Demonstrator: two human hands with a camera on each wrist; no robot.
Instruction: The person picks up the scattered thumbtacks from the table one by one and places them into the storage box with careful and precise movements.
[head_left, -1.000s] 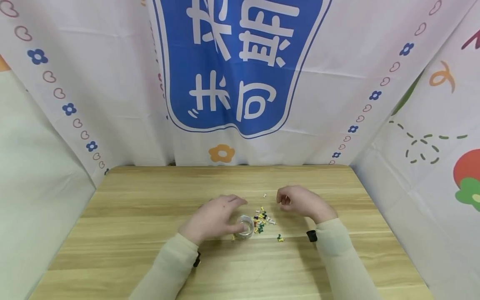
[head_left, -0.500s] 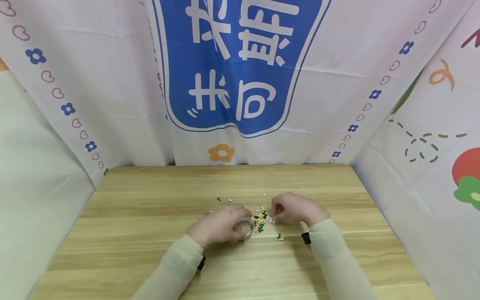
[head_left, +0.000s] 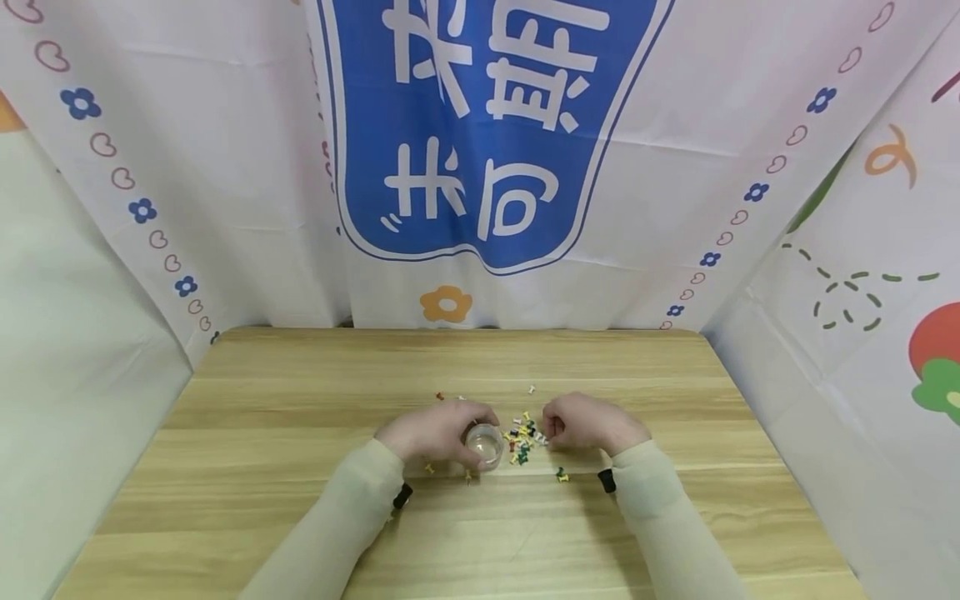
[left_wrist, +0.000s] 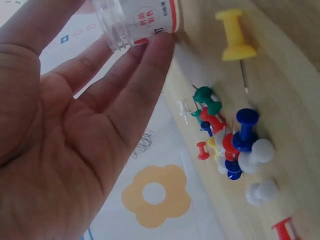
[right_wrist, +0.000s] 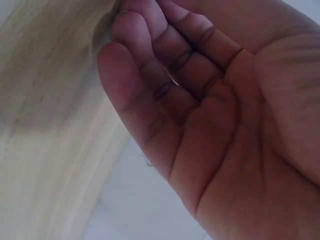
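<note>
While the left hand grips the clear jar — presumably to steady it — coloured pushpins lie heaped just right of the jar, and farther right the right hand curls, whether pinching one I cannot tell.

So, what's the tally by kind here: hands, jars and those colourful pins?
Left hand and right hand: 2
Clear jar: 1
Push pins: at least 12; they overlap, so I can't give an exact count
Total: at least 15
</note>
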